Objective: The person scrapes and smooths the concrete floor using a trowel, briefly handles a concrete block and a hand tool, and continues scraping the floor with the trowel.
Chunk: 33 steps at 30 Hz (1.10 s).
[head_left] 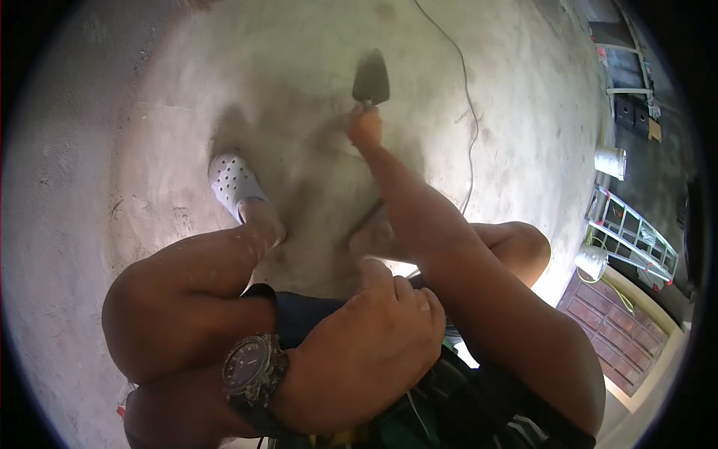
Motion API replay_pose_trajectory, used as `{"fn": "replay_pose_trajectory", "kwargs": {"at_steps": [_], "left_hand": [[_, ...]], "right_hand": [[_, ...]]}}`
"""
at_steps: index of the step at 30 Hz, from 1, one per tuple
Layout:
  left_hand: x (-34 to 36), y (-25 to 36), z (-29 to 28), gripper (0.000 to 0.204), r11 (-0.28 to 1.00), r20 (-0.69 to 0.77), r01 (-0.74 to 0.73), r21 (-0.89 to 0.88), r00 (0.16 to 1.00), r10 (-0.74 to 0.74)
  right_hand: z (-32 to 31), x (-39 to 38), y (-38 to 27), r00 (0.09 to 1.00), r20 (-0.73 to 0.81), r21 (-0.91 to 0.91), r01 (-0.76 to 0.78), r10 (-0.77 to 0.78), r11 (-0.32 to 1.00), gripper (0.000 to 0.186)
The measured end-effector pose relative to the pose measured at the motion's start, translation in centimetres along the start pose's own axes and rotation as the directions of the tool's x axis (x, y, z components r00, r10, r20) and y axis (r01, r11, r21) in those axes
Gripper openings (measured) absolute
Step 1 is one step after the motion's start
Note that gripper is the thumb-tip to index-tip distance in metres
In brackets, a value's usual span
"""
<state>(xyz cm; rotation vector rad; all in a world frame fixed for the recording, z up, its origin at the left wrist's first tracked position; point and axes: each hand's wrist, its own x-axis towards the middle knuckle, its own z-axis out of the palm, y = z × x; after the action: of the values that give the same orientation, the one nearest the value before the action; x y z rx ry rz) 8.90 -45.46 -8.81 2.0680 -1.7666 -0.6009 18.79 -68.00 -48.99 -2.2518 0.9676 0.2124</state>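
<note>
Stretched far forward, my right hand (365, 127) is closed round the handle of a trowel (372, 78). Its dark, tapered blade points away from me, over or against the pale floor; I cannot tell whether it touches. Close to my body is my left hand (366, 337), back upward, with the fingers curled inward next to my right arm. Whatever lies in its palm, if anything, is hidden. A dark watch (253, 367) sits on my left wrist.
I squat on a smooth grey floor (307, 45); one foot wears a white perforated clog (233, 181). A thin cable (468, 97) runs along the floor to the right. Farther right are white buckets (610, 162), an aluminium ladder (634, 233) and a brown panelled door (613, 323).
</note>
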Motion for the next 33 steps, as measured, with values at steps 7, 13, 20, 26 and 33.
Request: {"fn": "replay_pose_trajectory", "kwargs": {"at_steps": [7,13,20,26,33], "left_hand": [[-0.8,0.2,0.5,0.043,0.999,0.002,0.045,0.020,0.999,-0.045],[-0.7,1.0,0.0,0.042,1.000,-0.058,-0.002,0.022,0.998,0.003],[-0.7,1.1,0.7,0.041,0.995,0.055,0.070,0.068,0.996,-0.073],[1.0,1.0,-0.1,0.045,0.979,-0.502,-0.195,0.050,0.843,0.194],[2.8,3.7,1.3,0.042,0.930,-0.708,-0.367,0.029,0.649,0.278]], "right_hand": [[0.4,-1.2,-1.8,0.975,0.184,-0.241,0.171,-0.128,0.955,0.052],[-3.1,4.1,1.3,0.839,0.420,-0.443,0.523,-0.346,0.729,0.054],[1.9,-6.0,0.3,0.884,0.427,-0.324,0.346,-0.191,0.881,0.049],[-1.8,-9.9,3.0,0.912,0.392,-0.291,0.250,-0.123,0.923,0.054],[-4.8,-10.4,12.0,0.956,0.291,-0.195,0.102,-0.042,0.975,0.061]]}}
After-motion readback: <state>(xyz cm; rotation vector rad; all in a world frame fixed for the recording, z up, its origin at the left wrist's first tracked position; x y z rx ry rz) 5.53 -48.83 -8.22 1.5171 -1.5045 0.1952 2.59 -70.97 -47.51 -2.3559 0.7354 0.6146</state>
